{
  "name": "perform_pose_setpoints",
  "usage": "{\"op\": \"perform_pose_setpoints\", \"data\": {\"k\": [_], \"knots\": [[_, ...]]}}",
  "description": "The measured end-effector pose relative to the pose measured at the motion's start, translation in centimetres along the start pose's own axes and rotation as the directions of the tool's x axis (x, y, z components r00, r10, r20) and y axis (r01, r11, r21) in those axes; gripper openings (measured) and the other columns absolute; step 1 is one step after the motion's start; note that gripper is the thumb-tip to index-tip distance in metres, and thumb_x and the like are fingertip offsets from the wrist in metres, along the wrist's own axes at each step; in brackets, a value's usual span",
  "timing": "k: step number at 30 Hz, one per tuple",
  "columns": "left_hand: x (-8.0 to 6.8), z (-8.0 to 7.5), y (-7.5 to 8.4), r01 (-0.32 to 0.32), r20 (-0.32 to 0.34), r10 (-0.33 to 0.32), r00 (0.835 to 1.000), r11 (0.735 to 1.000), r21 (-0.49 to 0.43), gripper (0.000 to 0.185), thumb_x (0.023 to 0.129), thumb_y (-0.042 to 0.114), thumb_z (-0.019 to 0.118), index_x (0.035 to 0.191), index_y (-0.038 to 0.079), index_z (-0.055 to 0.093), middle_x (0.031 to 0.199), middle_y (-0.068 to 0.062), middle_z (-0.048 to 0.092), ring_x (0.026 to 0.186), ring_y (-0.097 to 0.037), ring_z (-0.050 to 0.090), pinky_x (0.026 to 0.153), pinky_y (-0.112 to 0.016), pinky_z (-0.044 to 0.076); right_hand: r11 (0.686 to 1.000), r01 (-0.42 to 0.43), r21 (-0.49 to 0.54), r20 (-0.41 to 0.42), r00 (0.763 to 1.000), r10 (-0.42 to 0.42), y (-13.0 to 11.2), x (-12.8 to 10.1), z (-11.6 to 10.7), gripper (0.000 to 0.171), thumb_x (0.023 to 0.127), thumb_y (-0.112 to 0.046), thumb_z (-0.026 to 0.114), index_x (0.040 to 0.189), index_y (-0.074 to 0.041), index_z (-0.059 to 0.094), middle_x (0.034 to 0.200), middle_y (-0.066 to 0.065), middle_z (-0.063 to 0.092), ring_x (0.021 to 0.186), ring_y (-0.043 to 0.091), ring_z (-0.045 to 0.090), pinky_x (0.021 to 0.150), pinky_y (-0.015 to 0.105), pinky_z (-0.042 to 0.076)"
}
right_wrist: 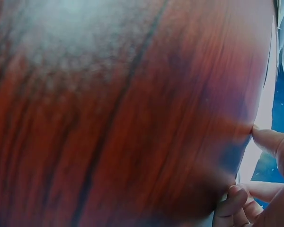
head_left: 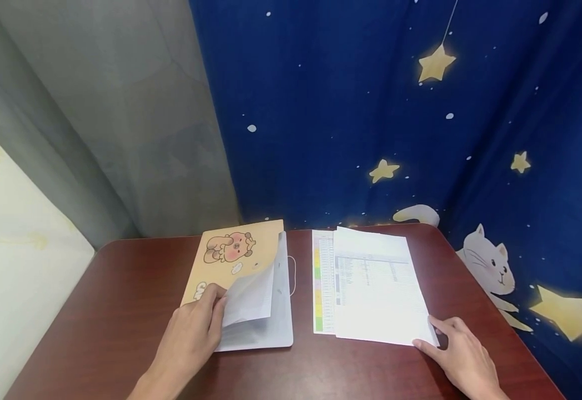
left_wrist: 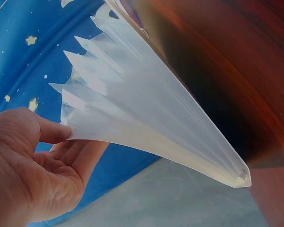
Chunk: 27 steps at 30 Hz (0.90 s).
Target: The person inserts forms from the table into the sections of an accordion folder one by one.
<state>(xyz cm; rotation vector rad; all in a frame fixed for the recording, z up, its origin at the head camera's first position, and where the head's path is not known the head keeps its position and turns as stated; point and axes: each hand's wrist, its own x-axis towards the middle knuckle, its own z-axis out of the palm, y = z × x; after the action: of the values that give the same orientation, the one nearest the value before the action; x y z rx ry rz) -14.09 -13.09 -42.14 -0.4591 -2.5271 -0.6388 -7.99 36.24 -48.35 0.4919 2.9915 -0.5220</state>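
Observation:
A plastic expanding file folder (head_left: 283,311) with a tan cartoon-bear cover (head_left: 265,239) lies left of the middle. My left hand (head_left: 193,328) pinches the free edge of this cover between thumb and fingers, lifting it partly. Clear fanned pleats (left_wrist: 118,80) show inside the folder in the left wrist view, and a white sheet (head_left: 250,303) shows under the cover. My right hand (head_left: 463,353) pinches the near right corner of a printed paper sheet (head_left: 376,316), thumb at its near edge and fingers at its side.
Beneath that printed sheet, a colour-striped chart (head_left: 317,283) sticks out on the left. A thin elastic loop (head_left: 294,275) extends from the folder's right side. The dark red wooden table (head_left: 115,311) meets a grey curtain (head_left: 170,183) and a blue star-patterned curtain (head_left: 321,139) at the back.

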Motion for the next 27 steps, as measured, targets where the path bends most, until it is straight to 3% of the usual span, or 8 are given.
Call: {"op": "perform_pose_setpoints", "data": {"k": [9,19,27], "knots": [[-0.1,0.33,-0.23,0.007,0.004,-0.007,1.0,1.0,0.0,0.01,0.1,0.012,0.07,0.098,0.018,0.062,0.054,0.018,0.034,0.052,-0.004,0.036,0.053,-0.024,0.033,1.0,-0.017,0.024,-0.022,1.0,0.017,-0.04,0.05,0.35,0.093,0.077,-0.063,0.088,0.144,-0.004,0.062,0.124,0.018,0.064,0.096,0.028,0.063,0.084,0.062,0.057],[-0.16,0.47,-0.31,0.003,0.002,-0.003,1.0,1.0,0.001,0.01,0.1,0.013,0.07,0.098,0.019,0.062,0.054,0.018,0.032,0.052,-0.002,0.034,0.053,-0.024,0.033,0.999,-0.014,0.049,-0.045,0.999,0.016,-0.09,-0.06,0.45,0.081,0.077,-0.055,0.09,0.136,-0.004,0.068,0.115,0.011,0.067,0.089,0.022,0.059,0.072,0.042,0.051],[-0.04,0.57,-0.44,0.0,0.002,0.0,1.0,1.0,-0.005,0.01,0.101,0.012,0.069,0.098,0.019,0.062,0.055,0.018,0.033,0.052,-0.003,0.035,0.053,-0.024,0.033,0.998,-0.009,0.062,-0.068,0.998,0.013,0.02,-0.1,0.42,0.072,0.079,-0.053,0.089,0.133,-0.008,0.072,0.113,0.008,0.067,0.086,0.021,0.058,0.068,0.034,0.044]]}}
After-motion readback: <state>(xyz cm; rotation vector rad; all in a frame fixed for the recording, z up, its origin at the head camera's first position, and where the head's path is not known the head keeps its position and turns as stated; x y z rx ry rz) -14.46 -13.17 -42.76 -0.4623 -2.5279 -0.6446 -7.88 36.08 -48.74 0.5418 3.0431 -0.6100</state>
